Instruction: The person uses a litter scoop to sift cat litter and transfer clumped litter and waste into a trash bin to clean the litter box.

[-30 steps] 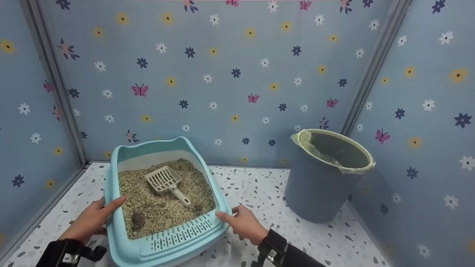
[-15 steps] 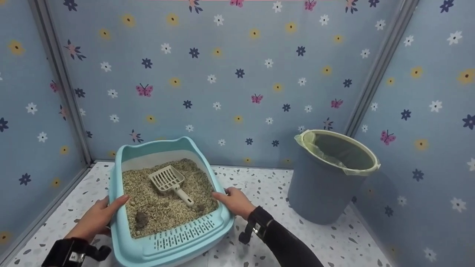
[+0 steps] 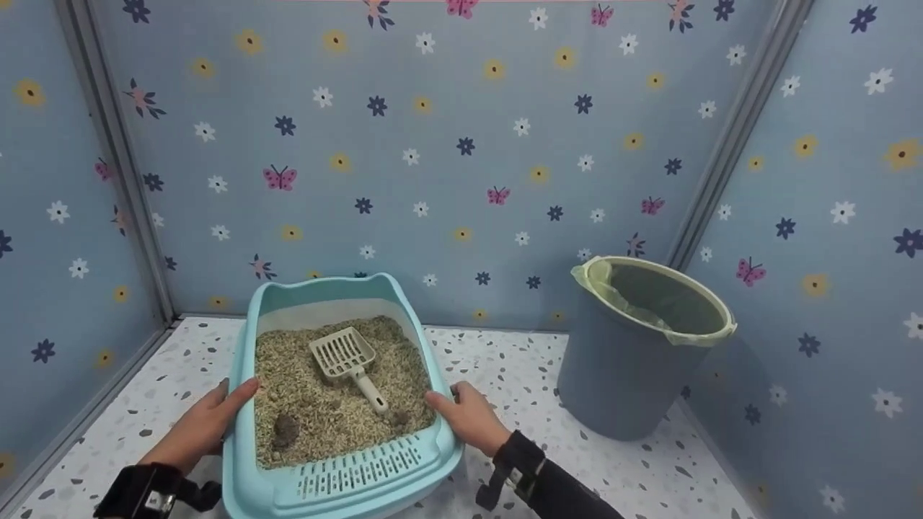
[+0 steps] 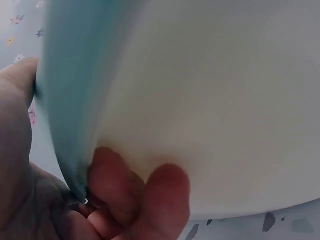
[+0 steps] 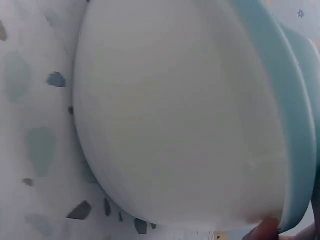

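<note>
In the head view a light blue litter box (image 3: 249, 450) with a white base stands on the floor, filled with grainy litter (image 3: 324, 443). My left hand (image 3: 205, 422) grips its left rim, thumb on top. In the left wrist view, curled fingertips (image 4: 167, 197) lie under the rim against the white base. My right hand (image 3: 472, 420) holds the right rim near the front corner, thumb over the edge. A fingertip (image 5: 266, 230) shows below that rim in the right wrist view. On the litter lies a beige slotted litter scoop (image 3: 371, 394), handle toward the front right, near dark clumps (image 3: 285, 430).
To the right stands a grey-blue bin (image 3: 620, 382) lined with a pale yellow bag (image 3: 613, 295). Flower-patterned walls (image 3: 461, 180) close off the back and both sides. The floor (image 3: 505, 360) is speckled white.
The litter box has slid to the right and turned slightly, with the scoop still on the litter. My right hand has shifted along the right rim; the left hand has moved with the box.
</note>
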`<action>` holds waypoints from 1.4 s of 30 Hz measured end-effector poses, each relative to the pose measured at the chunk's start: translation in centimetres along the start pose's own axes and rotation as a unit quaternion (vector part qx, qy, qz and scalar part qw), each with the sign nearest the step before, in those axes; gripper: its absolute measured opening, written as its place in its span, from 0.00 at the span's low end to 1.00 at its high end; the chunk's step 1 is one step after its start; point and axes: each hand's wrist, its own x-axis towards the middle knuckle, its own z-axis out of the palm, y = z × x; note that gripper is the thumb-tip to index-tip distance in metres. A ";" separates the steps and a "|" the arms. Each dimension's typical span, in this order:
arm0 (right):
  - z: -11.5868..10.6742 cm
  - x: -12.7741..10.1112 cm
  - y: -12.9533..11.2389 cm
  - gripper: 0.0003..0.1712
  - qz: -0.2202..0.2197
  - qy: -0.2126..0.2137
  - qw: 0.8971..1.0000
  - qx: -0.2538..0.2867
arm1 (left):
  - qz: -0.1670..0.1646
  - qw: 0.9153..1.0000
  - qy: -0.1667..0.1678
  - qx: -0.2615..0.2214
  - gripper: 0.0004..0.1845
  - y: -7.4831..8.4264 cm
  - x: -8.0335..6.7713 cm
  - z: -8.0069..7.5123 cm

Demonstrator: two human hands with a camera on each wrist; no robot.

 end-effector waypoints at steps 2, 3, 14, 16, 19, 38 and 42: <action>-0.1 -0.6 0.1 0.31 0.002 0.007 1.000 0.001 | 0.004 1.000 -0.005 0.000 0.61 0.1 0.2 0.1; -0.2 -0.8 0.1 0.31 0.004 0.009 1.000 0.000 | 0.006 1.000 -0.007 -0.003 0.60 0.2 0.2 0.2; -1.2 -3.9 0.3 0.31 0.028 0.031 0.999 -0.009 | 0.017 0.999 -0.027 0.006 0.61 1.0 0.9 1.5; -1.4 -4.5 0.3 0.31 0.033 0.034 0.999 -0.010 | 0.018 0.999 -0.036 0.017 0.61 1.2 1.0 1.7; -1.7 -5.5 0.5 0.31 0.038 0.038 0.998 -0.013 | 0.017 0.998 -0.049 0.029 0.61 1.3 1.2 2.2; -4.0 1.8 0.7 0.43 0.053 0.010 0.999 -0.004 | 0.024 0.998 -0.059 -0.004 0.58 1.1 0.5 2.8; -3.4 2.2 1.1 0.44 0.037 0.010 0.999 0.006 | 0.033 0.998 -0.057 -0.022 0.56 1.0 0.4 2.7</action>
